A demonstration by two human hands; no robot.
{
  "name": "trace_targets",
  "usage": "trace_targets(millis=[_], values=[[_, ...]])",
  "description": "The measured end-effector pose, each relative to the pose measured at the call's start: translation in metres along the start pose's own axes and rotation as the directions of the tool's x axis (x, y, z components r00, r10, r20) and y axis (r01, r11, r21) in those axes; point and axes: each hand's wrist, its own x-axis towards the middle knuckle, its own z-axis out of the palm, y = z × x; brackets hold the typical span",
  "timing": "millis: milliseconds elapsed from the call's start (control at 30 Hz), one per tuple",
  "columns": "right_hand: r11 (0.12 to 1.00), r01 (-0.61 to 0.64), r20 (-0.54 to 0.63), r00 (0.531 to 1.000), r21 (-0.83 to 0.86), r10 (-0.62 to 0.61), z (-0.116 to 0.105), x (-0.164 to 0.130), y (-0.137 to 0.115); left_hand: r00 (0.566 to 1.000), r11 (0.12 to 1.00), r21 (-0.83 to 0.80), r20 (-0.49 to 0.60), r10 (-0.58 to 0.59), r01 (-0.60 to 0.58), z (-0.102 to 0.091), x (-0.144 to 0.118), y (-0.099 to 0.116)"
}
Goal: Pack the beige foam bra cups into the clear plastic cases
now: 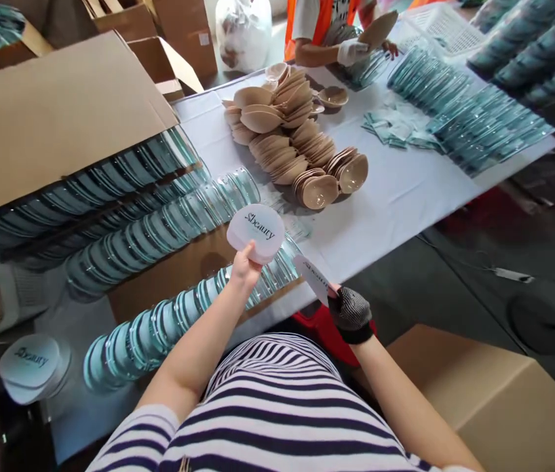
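Note:
Bare, my left hand (246,269) grips a stack of white rounded cards (256,231), the top one printed with "beauty" lettering, its thumb on the near edge. My right hand (350,309) wears a dark-and-grey knit glove with bare fingertips. It pinches one printed white card (312,275), tilted beside the table's near edge. Below and left of my left hand runs a row of clear teal plastic cases (173,318), and a second row of such cases (159,229) lies beyond it.
Beige bra cups (287,131) stand stacked mid-table. Across it, a co-worker's gloved hand (353,52) is near another beige cup. Teal packs (474,105) line the far right. More printed cards (31,364) lie at lower left; cardboard boxes (61,105) stand left and lower right (478,387).

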Motion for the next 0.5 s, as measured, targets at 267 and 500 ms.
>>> trace_targets(millis=[267,500], values=[[0.978,0.051,0.476,0.878,-0.201,0.052,0.015,0.032,-0.023,0.988,0.994,-0.013,-0.105,-0.112,0.111,0.026,0.038,-0.034],[0.969,0.008,0.601,0.785,-0.247,0.147,0.023,0.081,-0.046,0.983,0.989,-0.049,-0.118,-0.142,0.137,0.022,0.041,-0.032]])
